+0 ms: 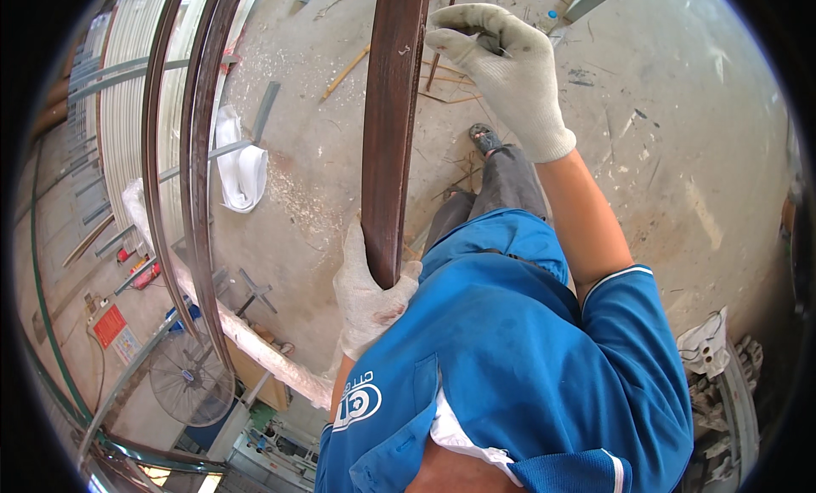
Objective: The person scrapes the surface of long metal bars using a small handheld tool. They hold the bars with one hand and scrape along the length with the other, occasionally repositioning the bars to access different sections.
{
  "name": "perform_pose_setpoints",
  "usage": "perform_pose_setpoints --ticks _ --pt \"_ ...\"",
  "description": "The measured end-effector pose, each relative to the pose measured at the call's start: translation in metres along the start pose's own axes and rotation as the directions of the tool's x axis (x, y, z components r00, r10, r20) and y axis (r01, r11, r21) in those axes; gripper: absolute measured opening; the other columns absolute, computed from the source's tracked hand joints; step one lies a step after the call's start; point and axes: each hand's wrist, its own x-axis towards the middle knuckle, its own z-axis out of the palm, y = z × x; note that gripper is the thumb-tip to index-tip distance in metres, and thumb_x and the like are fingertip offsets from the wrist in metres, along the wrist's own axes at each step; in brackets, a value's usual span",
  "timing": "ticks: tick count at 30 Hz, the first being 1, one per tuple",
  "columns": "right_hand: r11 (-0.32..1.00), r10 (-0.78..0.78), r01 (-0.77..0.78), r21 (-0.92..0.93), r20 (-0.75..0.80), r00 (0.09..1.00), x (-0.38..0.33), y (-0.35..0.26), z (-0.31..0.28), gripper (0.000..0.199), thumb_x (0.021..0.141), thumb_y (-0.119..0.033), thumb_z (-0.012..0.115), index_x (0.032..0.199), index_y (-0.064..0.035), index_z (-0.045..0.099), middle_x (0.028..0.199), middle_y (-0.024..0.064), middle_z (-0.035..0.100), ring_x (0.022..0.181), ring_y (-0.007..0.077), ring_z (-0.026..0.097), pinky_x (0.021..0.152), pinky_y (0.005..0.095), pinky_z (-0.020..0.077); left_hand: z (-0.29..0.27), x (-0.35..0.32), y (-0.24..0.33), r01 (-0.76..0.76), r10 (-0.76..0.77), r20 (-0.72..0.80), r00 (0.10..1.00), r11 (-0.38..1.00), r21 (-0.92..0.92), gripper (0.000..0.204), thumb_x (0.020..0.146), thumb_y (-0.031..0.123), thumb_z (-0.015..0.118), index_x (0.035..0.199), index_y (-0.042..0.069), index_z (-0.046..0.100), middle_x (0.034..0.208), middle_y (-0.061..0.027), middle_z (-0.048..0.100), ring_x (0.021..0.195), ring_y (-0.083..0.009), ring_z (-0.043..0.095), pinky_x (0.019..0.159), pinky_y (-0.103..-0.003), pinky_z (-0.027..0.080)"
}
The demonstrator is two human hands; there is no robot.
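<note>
A long dark brown bar (393, 136) with a wood-like surface runs from the top edge of the view down toward my chest. My left hand (370, 297), in a whitish work glove with dark smudges, is wrapped round its near end. To the right of the bar's far part is my right hand (501, 64), gloved the same way. Its fingers curl and the thumb presses toward them, tips close beside the bar's edge. Whatever lies between those fingertips, if anything, is too small to name.
Two similar brown bars (197, 136) stand on the left before stacked pale lengths (127, 93) on grey metal rails. A white roll of sheet (242, 166) lies on the scuffed concrete floor (646, 153). A round fan (191, 376) is at lower left; white bundles (705, 340) sit at right.
</note>
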Motion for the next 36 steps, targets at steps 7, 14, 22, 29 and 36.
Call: perform_pose_setpoints --ticks 7,14,22,29,36 --pt "0.998 0.04 -0.038 -0.054 0.04 0.998 0.002 0.0 0.005 0.015 0.095 -0.011 0.073 0.104 0.0008 0.075 0.086 0.0002 0.072 0.079 0.0048 0.062 0.073 0.0216 0.0527 0.001 0.002 0.006 0.038 -0.032 -0.05 0.998 0.991 0.125 0.084 0.073 0.015 0.083 0.145 -0.005 0.045 0.113 -0.0275 0.067 0.097 -0.0372 0.073 0.085 -0.039 0.057" --pt "0.989 0.145 -0.145 -0.009 0.12 0.982 0.014 0.005 0.002 0.015 0.096 -0.013 0.07 0.102 0.0014 0.073 0.087 -0.0001 0.069 0.082 0.0053 0.059 0.077 0.0222 0.0505 0.005 0.006 0.0 0.067 -0.05 -0.093 0.994 0.981 0.184 0.085 0.073 0.017 0.082 0.146 -0.005 0.045 0.116 -0.0301 0.067 0.1 -0.0418 0.072 0.089 -0.041 0.056" --pt "0.99 0.079 -0.093 0.107 0.129 0.989 0.008 0.018 0.008 0.012 0.096 -0.009 0.069 0.103 0.0007 0.071 0.089 -0.0008 0.068 0.082 0.0061 0.06 0.078 0.0229 0.0509 0.004 0.008 -0.006 0.015 -0.002 -0.097 0.995 0.991 0.132 0.083 0.071 0.012 0.086 0.142 -0.005 0.048 0.113 -0.0255 0.067 0.097 -0.0322 0.068 0.09 -0.038 0.053" --pt "0.992 0.101 -0.101 0.076 0.0 0.995 -0.001 0.014 0.004 0.014 0.095 -0.007 0.072 0.106 0.0004 0.075 0.094 0.0039 0.075 0.085 0.0072 0.067 0.075 0.0205 0.0544 0.004 0.008 -0.013 0.0 0.013 -0.111 0.994 0.993 0.115 0.081 0.072 0.011 0.085 0.142 -0.005 0.049 0.113 -0.0254 0.068 0.098 -0.031 0.068 0.089 -0.038 0.053" --pt "0.994 0.104 -0.103 0.026 -0.039 0.994 -0.007 0.013 0.017 0.016 0.093 -0.009 0.075 0.105 0.0011 0.076 0.096 0.0051 0.076 0.087 0.0076 0.068 0.078 0.0217 0.0555 0.004 0.005 -0.013 0.004 0.03 -0.15 0.988 0.976 0.216 0.08 0.072 0.011 0.084 0.142 -0.004 0.05 0.102 -0.0246 0.07 0.086 -0.0319 0.071 0.08 -0.038 0.056"
